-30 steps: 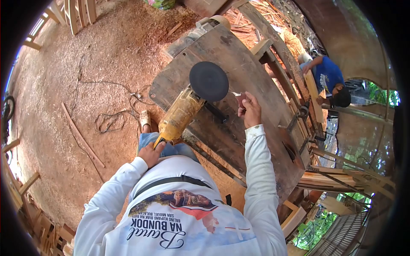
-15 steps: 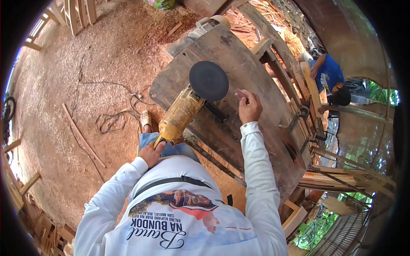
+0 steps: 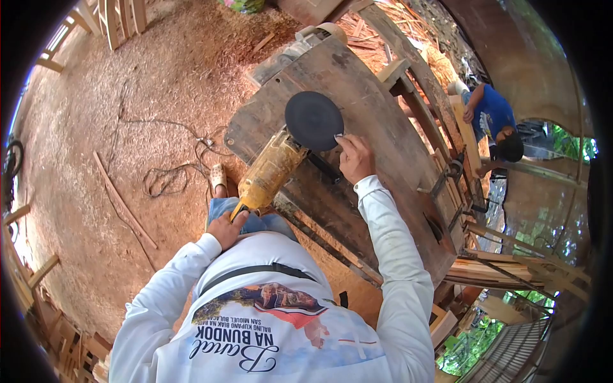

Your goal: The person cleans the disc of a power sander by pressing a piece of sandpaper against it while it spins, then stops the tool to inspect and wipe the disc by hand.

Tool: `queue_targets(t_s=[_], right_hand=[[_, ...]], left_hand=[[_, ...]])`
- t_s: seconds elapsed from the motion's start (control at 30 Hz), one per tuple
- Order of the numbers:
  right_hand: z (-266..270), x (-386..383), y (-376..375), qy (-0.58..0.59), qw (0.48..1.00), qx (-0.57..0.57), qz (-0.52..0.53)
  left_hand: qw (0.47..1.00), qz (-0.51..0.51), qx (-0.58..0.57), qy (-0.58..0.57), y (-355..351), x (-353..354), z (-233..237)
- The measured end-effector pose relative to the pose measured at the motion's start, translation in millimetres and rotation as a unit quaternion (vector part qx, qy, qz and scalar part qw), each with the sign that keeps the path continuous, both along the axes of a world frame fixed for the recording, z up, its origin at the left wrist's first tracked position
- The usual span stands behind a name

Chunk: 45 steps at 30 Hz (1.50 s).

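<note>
A scuffed yellow angle grinder lies over the edge of the worn table, its body slanting up and to the right. Its round black pad faces up, and a black side handle sticks out below the pad. My left hand is closed around the rear handle, close to my waist. At the pad's lower right rim, my right hand pinches with thumb and fingers. A tiny pale bit shows at those fingertips; its kind is too small to tell.
The brown table has a motor at its far end. A cord coils on the sawdust-covered floor, near a long wood strip. Beyond the table, a person in a blue shirt handles a wooden board.
My right hand has moved left to the pad's rim. The small reddish piece seen in its fingers before no longer shows clearly. My left hand and the grinder have hardly moved.
</note>
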State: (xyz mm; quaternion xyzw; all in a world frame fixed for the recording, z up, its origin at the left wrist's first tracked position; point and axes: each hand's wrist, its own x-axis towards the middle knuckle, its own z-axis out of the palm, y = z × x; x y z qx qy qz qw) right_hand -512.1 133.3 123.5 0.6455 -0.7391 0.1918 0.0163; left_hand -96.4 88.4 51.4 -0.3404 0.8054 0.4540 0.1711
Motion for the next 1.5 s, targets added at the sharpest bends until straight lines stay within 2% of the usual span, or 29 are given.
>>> queue_targets(t_s=[0.2, 0.3, 0.4, 1.2, 1.5], right_hand=[[-0.4, -1.6, 0.8, -0.005, 1.0, 0.015, 0.009], [-0.3, -2.8, 1.8, -0.006, 1.0, 0.021, 0.011], [0.4, -2.2, 3.7, -0.017, 0.999, 0.027, 0.008], [-4.7, -5.1, -2.0, -0.025, 1.0, 0.02, -0.002], [-6.0, -4.0, -3.4, -0.025, 1.0, 0.01, 0.001]], left_hand=[[0.997, -0.056, -0.056, 0.016, 2.1, 4.6, -3.6], [1.0, -0.006, -0.004, -0.014, -0.6, -1.1, 2.7], [0.997, -0.053, -0.05, 0.013, 2.5, 4.8, -7.4], [0.997, -0.044, -0.059, 0.022, 4.1, 6.9, -9.4], [0.999, -0.03, -0.027, -0.002, 1.5, 3.4, -6.9]])
